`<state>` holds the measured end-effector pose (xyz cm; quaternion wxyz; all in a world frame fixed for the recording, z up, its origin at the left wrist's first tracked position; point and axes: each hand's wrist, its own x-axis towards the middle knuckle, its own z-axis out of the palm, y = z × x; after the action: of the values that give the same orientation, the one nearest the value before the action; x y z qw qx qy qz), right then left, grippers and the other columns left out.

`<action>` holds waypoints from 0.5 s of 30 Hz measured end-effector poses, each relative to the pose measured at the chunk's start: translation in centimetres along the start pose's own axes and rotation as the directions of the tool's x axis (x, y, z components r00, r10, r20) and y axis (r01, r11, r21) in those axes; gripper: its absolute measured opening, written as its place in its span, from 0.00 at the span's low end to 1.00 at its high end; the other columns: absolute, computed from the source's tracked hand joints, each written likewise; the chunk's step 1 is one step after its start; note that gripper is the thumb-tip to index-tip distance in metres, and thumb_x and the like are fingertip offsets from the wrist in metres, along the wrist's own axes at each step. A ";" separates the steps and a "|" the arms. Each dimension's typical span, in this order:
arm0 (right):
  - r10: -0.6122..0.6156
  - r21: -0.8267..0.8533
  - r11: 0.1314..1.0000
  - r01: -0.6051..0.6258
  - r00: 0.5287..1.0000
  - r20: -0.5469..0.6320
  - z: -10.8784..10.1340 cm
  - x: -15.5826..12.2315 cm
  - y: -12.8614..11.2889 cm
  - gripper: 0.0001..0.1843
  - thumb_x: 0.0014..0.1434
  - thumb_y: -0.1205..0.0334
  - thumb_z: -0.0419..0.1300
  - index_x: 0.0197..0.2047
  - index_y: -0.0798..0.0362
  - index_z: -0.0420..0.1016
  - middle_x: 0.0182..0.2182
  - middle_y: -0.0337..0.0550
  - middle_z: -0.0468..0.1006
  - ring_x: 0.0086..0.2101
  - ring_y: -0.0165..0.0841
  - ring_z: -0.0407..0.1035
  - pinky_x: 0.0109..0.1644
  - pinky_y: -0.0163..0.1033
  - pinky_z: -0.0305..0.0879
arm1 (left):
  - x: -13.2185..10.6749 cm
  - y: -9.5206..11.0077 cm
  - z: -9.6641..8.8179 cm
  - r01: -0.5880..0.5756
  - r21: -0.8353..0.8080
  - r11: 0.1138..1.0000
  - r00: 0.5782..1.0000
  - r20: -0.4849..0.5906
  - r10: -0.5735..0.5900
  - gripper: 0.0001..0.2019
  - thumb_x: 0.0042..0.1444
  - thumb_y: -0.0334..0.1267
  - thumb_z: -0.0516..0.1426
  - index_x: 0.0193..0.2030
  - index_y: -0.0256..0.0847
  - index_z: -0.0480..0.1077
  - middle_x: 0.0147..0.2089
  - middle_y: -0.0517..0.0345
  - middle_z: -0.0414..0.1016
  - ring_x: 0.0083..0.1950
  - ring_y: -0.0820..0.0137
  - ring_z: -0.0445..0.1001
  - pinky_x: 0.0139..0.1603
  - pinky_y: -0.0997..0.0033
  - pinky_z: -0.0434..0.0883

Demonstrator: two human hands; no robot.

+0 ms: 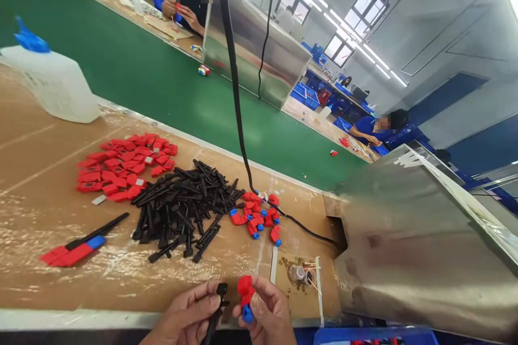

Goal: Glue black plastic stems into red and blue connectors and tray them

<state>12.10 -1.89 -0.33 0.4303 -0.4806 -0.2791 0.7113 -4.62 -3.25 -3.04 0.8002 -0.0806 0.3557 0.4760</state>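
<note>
Between thumb and fingers, my left hand (190, 310) grips a black plastic stick-like part (215, 315) with a square end pointing up. Close beside it, my right hand (269, 307) pinches a small red-and-blue plastic piece (245, 292), its blue end downward. The two parts are apart. Beyond my hands lies a heap of black stick-like parts (186, 199). A pile of red plastic pieces (121, 164) sits behind it to the left. Several red-and-blue pieces (257, 213) are grouped to the right of the black heap.
A black cable (234, 75) hangs down across the bench. A white bottle with a blue cap (52, 81) stands at left. Small cups (297, 273) with sticks are at right, by a metal partition (413, 248). Co-workers sit across the green belt (162, 97).
</note>
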 end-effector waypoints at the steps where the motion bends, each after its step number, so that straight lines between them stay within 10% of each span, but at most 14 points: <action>1: -0.001 -0.011 1.000 0.001 1.000 0.011 0.2 0.0 -0.1 0.29 0.44 0.45 0.82 0.43 0.56 0.85 0.32 0.46 0.83 0.25 0.29 0.76 0.28 0.31 0.69 | -0.3 0.2 0.3 -0.012 0.002 1.000 1.000 -0.001 0.012 0.24 0.25 0.38 0.83 0.31 0.36 0.82 0.21 0.62 0.78 0.19 0.78 0.75 0.21 0.87 0.68; 15: -0.080 -0.197 0.977 0.080 0.997 0.009 -0.1 -0.5 1.7 0.33 0.49 0.37 0.75 0.47 0.57 0.87 0.23 0.41 0.75 0.20 0.24 0.57 0.20 0.28 0.60 | -2.8 0.6 0.7 -0.142 0.218 0.966 0.989 0.000 0.146 0.26 0.27 0.52 0.80 0.29 0.38 0.80 0.22 0.61 0.73 0.24 0.75 0.69 0.23 0.80 0.63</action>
<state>11.68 -3.17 -1.49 0.4086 -0.5090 -0.3674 0.6625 -5.59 -4.58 -0.64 0.7647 0.0296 0.4170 0.4904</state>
